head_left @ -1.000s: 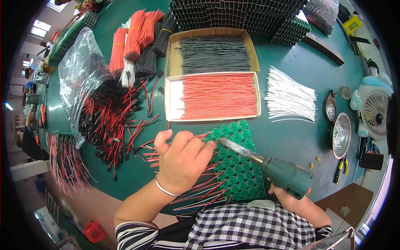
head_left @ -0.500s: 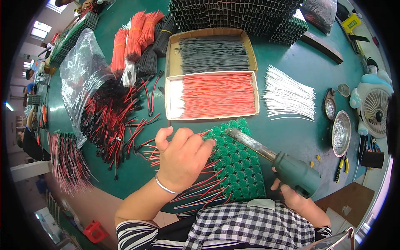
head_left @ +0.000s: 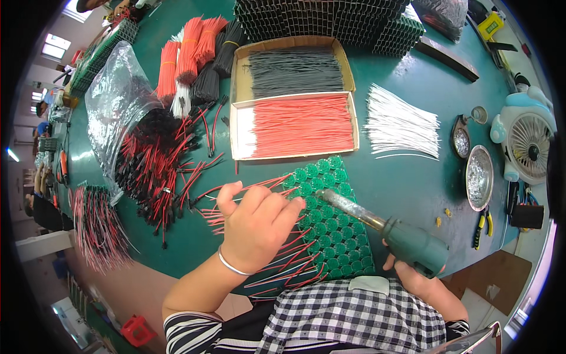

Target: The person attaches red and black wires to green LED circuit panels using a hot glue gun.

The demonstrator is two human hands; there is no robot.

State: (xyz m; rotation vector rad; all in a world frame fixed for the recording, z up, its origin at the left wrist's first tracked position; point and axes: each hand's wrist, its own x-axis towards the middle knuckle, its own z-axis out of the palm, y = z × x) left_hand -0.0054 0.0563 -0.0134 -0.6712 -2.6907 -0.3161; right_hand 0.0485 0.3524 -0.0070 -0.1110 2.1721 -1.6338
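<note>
A panel of joined round green circuit boards lies before me on the table, with red, white and black wires fanning out from its left edge. Over that edge my left hand is closed in a pinch, thumb and finger at the boards. What sits between those fingertips is hidden; red wires pass beneath the hand. My right hand grips a soldering iron by its green body, fingers partly hidden behind it. The iron's thick metal tip points left and hovers at or touches the upper boards, close to my left fingertips.
Beyond the panel are boxes of red wires and black wires. White wires lie to their right, near a metal dish, pliers and a fan. Connector leads spill from a plastic bag at left.
The view has shifted slightly. Relative to the panel, the iron's tip and my left hand have come a little nearer to me, and more red wire shows above the left hand.
</note>
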